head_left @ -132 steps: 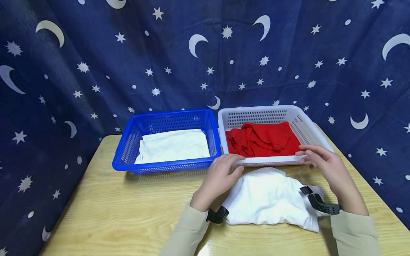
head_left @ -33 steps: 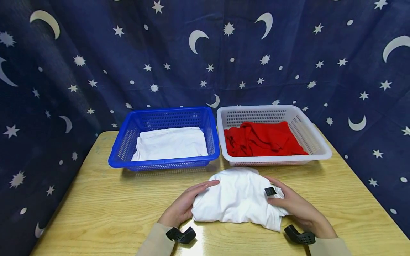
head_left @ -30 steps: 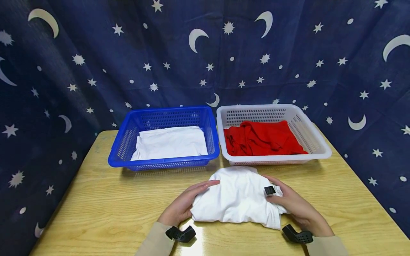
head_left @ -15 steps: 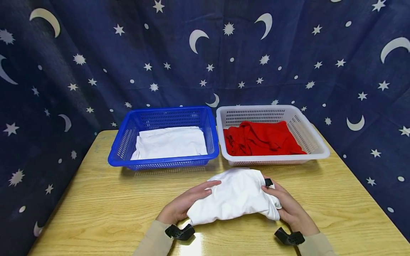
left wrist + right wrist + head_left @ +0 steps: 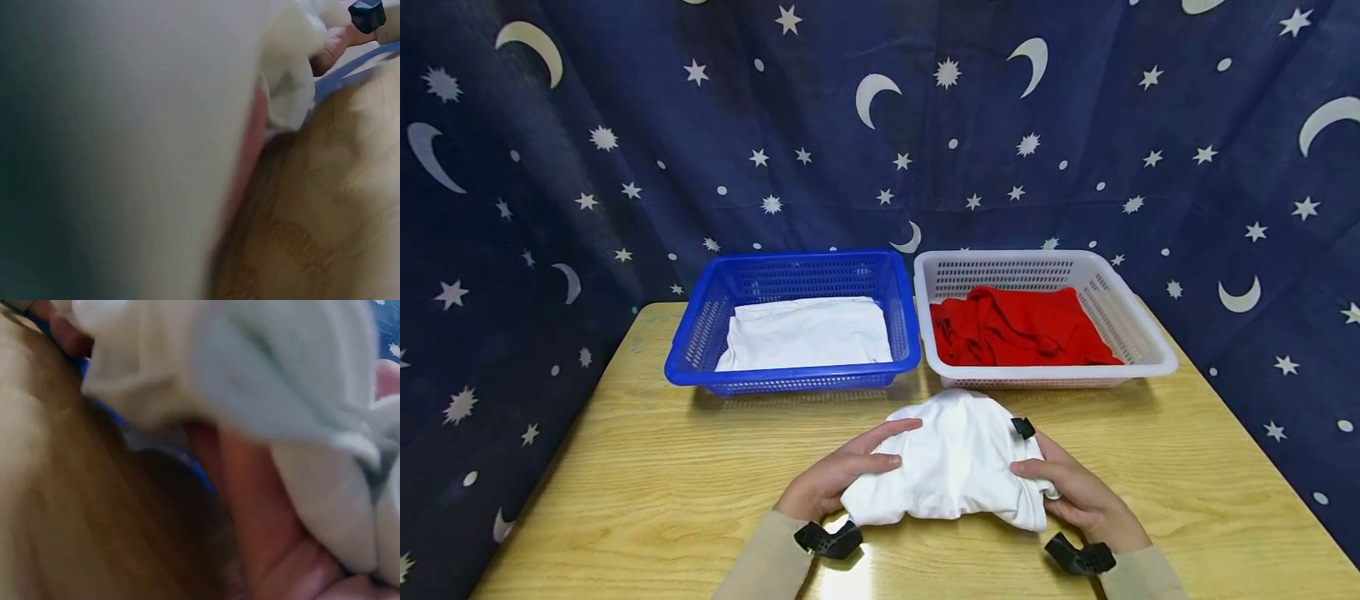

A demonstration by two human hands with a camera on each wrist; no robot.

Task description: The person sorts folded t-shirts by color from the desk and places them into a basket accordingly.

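A dark blue curtain [image 5: 820,133] printed with pale moons and stars backs a light wooden table [image 5: 625,483]; clock directions are read from the crumpled white cloth [image 5: 951,467], with 12 toward the curtain. The left hand [image 5: 842,471], at 9 o'clock, grips the near-left part of this cloth, its index finger and thumb laid across the top. The right hand [image 5: 1082,492], between 3 and 4, grips the opposite side, thumb uppermost; the right wrist view shows its fingers [image 5: 256,506] beneath the fabric. A small black patch [image 5: 1023,428] shows at 2 o'clock, on the cloth's edge. Each wrist carries a black band, below a beige sleeve [image 5: 767,558]. Farther out, at 10 o'clock, stands a blue basket [image 5: 797,377] containing a folded white cloth [image 5: 808,333]; at 1, just beside it, a white basket [image 5: 1060,372] contains a red cloth [image 5: 1030,321].
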